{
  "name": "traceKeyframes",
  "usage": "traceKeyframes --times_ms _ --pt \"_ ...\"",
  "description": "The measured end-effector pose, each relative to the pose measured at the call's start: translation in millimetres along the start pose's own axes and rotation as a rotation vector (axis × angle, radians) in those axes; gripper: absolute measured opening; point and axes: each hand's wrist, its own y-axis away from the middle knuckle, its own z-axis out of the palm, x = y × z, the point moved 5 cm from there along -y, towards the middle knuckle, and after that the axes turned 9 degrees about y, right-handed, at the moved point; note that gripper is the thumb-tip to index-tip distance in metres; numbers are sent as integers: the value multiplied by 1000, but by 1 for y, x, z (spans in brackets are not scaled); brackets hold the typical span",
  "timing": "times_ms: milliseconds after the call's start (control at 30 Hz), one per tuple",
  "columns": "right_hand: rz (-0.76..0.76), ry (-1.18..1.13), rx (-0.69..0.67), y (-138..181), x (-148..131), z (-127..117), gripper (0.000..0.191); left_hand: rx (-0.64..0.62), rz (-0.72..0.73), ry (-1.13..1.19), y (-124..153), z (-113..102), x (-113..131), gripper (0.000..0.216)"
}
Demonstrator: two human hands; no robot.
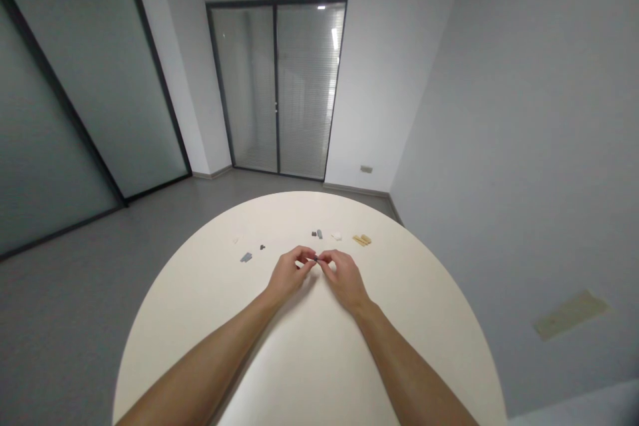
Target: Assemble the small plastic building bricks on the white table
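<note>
My left hand (289, 271) and my right hand (343, 275) meet over the middle of a round cream table (210, 319). Both pinch one tiny dark piece (316, 257) between their fingertips, fingers curled. The piece is too small to tell its shape. Small loose pieces lie just beyond the hands: a grey piece (246, 257) and a dark bit (262, 247) to the left, two grey and dark pieces (316, 233) straight ahead, a white piece (337, 236) and tan pieces (362, 239) to the right.
A small white piece (237, 238) lies at the far left of the scatter. Beyond the table are grey floor, a glass sliding door (277, 90) with blinds, a glass partition on the left and a white wall close on the right.
</note>
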Motion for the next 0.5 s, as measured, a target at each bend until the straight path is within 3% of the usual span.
traceKeyframes --times_ms 500 --pt "12 23 -28 1 -4 -1 6 16 17 -144 2 -1 2 15"
